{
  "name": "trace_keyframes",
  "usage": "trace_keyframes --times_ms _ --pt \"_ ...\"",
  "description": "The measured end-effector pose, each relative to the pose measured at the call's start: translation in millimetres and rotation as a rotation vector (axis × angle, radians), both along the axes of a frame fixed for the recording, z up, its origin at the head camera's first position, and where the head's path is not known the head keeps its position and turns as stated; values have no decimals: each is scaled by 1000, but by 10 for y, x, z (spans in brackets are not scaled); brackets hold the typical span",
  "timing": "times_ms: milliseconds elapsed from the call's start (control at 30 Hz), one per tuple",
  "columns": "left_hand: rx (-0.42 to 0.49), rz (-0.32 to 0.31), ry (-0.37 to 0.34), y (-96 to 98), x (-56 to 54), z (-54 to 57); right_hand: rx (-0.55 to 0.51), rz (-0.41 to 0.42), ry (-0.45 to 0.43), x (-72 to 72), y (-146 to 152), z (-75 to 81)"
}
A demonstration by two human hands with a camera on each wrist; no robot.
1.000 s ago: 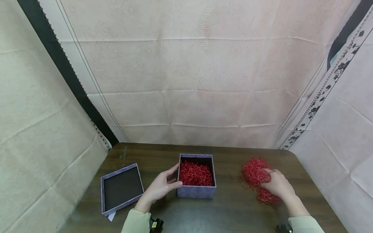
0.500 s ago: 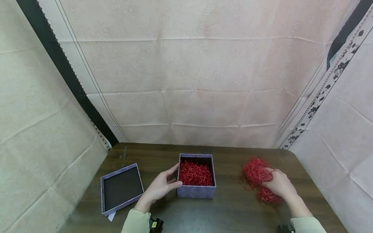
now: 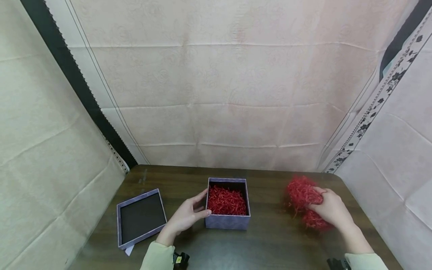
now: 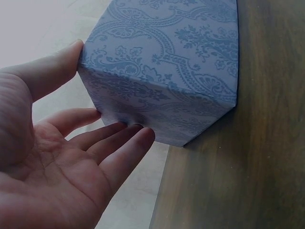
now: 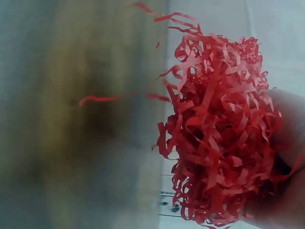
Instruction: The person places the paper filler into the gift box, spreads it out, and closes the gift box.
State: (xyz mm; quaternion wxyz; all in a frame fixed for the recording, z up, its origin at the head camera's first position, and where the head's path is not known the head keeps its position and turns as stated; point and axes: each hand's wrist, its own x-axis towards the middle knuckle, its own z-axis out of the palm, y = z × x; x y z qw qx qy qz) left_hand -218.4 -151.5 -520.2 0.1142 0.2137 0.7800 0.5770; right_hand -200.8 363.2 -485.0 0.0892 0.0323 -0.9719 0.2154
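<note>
A lavender patterned gift box (image 3: 227, 222) stands uncovered near the middle of the table, with red shredded paper (image 3: 226, 201) inside it. My left hand (image 3: 185, 217) rests against its left side, thumb at the near corner. In the left wrist view the fingers (image 4: 128, 155) are fairly straight and lightly touch the box wall (image 4: 162, 47). To the right, my right hand (image 3: 332, 208) grips a loose clump of red shredded paper (image 3: 302, 195). Seen from the right wrist, the clump (image 5: 219, 129) covers the fingertips, and loose strands trail off it.
The box lid (image 3: 141, 217) lies upturned at the left, showing its dark inside, with a white scrap (image 3: 129, 250) poking out under its near edge. Behind the brown table (image 3: 266, 247) hangs a pale cloth (image 3: 236, 112), with more cloth on both sides.
My right hand has moved a little to the right and up, bringing the red shredded paper along off the table. The left hand, box and lid have stayed put.
</note>
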Motion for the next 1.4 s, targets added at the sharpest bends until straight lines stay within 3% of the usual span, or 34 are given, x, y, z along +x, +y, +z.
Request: trace_keyframes --times_ms 167,533,867,1400 --pt "1 4 6 0 -1 -2 -3 -4 30 29 -10 191" --pt "4 4 -4 5 4 -5 -19 29 78 65 -134 402" --pt "-13 16 3 8 -3 -16 -2 115 164 6 -467 590" --pt "-8 13 6 5 0 -20 -25 272 160 -138 -1141 838"
